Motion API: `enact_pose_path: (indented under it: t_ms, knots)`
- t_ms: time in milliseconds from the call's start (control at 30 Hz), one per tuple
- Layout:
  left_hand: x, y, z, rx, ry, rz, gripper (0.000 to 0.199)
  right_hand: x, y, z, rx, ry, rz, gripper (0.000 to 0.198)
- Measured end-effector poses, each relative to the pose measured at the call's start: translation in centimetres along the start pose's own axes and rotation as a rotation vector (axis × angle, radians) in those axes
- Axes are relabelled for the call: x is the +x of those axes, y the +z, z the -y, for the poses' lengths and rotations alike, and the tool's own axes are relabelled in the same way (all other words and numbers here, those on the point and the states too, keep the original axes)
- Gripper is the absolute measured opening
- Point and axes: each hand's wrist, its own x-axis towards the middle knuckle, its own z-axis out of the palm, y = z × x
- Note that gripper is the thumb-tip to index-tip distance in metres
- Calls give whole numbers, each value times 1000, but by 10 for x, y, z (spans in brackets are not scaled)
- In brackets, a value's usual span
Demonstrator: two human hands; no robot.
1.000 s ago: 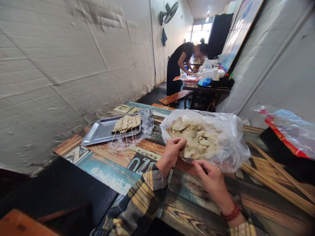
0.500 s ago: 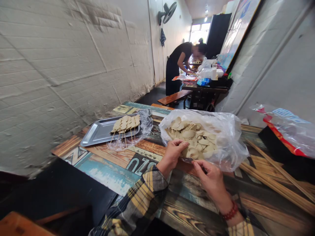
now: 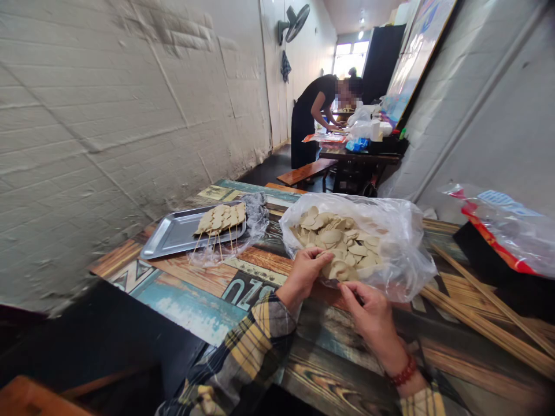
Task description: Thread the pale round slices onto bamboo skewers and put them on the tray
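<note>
Pale, flat, round slices [image 3: 332,237] fill an open clear plastic bag [image 3: 405,231] in front of me. My left hand [image 3: 306,270] is at the bag's near left edge, thumb and fingers pinched together; what is between them is mostly hidden. Just to its right and nearer to me, my right hand [image 3: 372,318] is closed too, with thumb and forefinger pressed at the bag's front edge. Whatever it grips is too small to name. To the left, skewers threaded with the same slices [image 3: 221,219] lie on a metal tray [image 3: 167,234], their sticks poking over its near edge.
Long bamboo skewers [image 3: 489,323] lie at the right, beside a black box [image 3: 489,248] with red-edged plastic packaging [image 3: 511,231]. Crumpled plastic film [image 3: 258,216] sits by the tray. Farther back, a person in black [image 3: 314,115] bends over another table, near a wooden bench [image 3: 307,171].
</note>
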Motion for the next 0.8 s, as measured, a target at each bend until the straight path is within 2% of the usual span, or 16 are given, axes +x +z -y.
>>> enact_pose_path:
  t_ms: [600,800]
  knots:
    - [-5,5,1,59,11,67,35,5,-3,2,12,31,-30,37]
    - [-2,3,0,-62,-27,68,34,7,-3,2,113,109,45,38]
